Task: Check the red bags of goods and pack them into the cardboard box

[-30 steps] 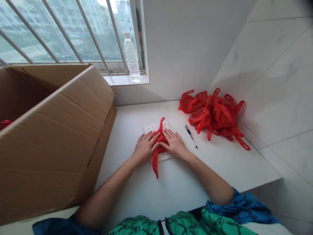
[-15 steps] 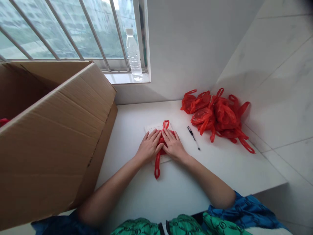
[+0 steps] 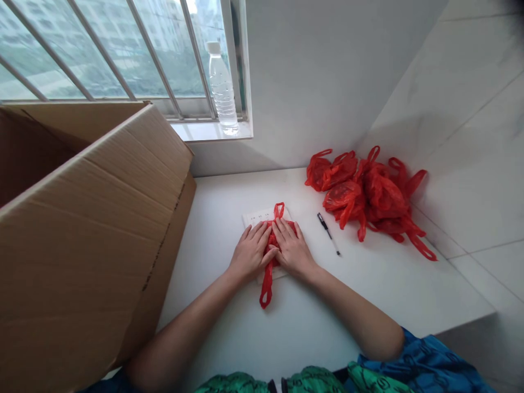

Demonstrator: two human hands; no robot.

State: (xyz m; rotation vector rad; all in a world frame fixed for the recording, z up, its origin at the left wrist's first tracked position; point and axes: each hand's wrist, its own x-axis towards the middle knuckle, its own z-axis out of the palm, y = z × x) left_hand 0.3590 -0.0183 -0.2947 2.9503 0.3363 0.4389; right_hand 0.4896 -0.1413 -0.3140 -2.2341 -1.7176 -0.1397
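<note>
Left hand [image 3: 250,253]: flat, palm down, fingers slightly spread, pressing on the red plastic bag [image 3: 267,286] — no pinch;
Right hand [image 3: 292,252]: flat too, just beside the left hand;
Bag: bunched on a white printed card [image 3: 262,216], handles out both ends;
Nearby: pen [image 3: 328,233]; pile of red bags [image 3: 366,194] — right; cardboard box [image 3: 82,240] — left.

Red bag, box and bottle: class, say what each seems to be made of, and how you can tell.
The red bag looks like thin, glossy plastic, judging by its shiny, crumpled folds. The box looks like matt brown corrugated cardboard, with creased flaps. The bottle is probably clear plastic, with see-through ridged sides.
</note>
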